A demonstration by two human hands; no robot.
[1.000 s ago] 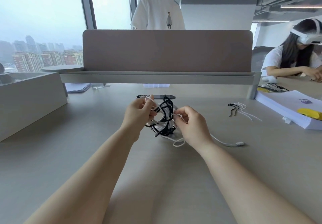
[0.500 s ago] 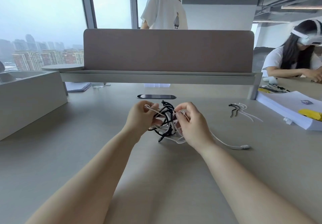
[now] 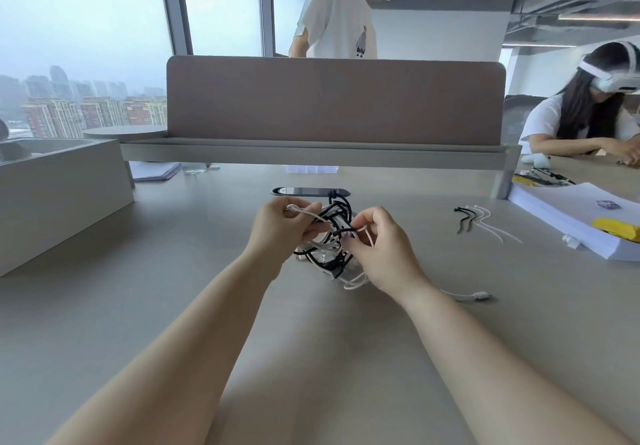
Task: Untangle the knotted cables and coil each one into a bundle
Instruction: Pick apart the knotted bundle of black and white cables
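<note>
The left hand [image 3: 278,228] pinches a white cable [image 3: 311,215] in its grip; the right hand [image 3: 386,254] pinches one strand of the tangle [image 3: 332,240], probably a black cable [image 3: 347,210]. The tangle is between both hands, low over the surface [image 3: 173,289]. A white plug [image 3: 482,295] lies on the surface to the right

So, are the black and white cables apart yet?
No, the black cable and white cable sit knotted together between the left hand and right hand.
</note>
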